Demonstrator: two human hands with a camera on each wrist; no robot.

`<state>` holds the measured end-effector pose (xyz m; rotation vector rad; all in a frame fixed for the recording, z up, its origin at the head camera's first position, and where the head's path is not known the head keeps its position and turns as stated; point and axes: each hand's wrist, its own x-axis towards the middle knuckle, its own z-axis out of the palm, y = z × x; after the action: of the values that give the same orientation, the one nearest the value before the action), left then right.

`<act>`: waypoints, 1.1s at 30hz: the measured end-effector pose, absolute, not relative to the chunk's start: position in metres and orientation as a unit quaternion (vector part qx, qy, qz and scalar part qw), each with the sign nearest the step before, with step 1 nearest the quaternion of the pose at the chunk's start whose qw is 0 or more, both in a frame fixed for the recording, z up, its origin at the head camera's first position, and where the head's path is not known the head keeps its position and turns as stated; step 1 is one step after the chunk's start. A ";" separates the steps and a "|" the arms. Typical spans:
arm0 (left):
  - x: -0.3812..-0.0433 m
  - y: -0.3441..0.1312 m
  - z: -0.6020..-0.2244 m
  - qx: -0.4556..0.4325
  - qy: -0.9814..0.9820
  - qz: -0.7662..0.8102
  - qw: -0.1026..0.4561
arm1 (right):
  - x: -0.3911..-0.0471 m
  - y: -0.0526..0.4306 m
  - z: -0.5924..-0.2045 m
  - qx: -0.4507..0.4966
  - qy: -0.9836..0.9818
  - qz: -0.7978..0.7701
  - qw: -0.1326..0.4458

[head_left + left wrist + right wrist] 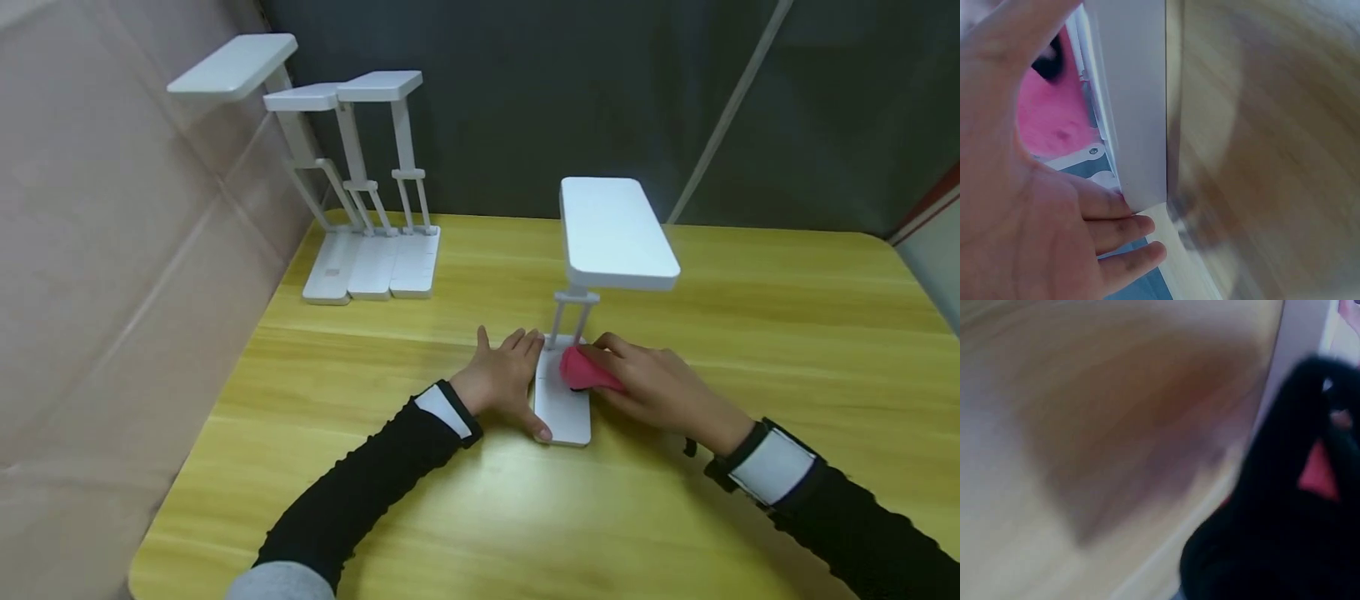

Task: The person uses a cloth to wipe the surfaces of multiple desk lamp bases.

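Note:
A white folding phone stand (562, 408) stands on the table with its base towards me and its flat top plate (618, 233) raised and tilted. My left hand (506, 379) lies along the left side of the base, fingers extended, thumb at the near left corner. In the left wrist view, those fingers (1122, 234) reach past the white base edge (1138, 100). My right hand (648, 383) holds a bunched pink cloth (588, 371) against the top of the base, just before the two thin struts. A dark, blurred shape (1272, 506) hides most of the hand in the right wrist view.
Three similar white stands (371, 262) stand side by side at the table's back left, their top plates raised. The wood-grain table (420, 517) meets a dark curtain (510, 108) behind and a pale draped wall (112, 292) on the left.

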<state>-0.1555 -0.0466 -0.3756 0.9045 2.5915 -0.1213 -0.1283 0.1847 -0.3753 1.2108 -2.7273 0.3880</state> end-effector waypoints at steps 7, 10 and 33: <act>-0.154 -0.047 -0.378 0.326 0.925 -0.047 0.190 | -0.121 0.180 -0.382 0.364 -0.918 0.154 0.035; -0.155 -0.046 -0.378 0.323 0.927 -0.050 0.186 | -0.112 0.181 -0.381 0.371 -0.913 0.166 0.030; -0.153 -0.050 -0.376 0.326 0.925 0.004 0.196 | -0.122 0.158 -0.365 0.370 -0.904 0.203 0.069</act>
<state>-0.1527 -0.0502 -0.3764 0.9138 2.5896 0.0113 -0.1219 0.1577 -0.3646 1.1144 -2.7205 0.6109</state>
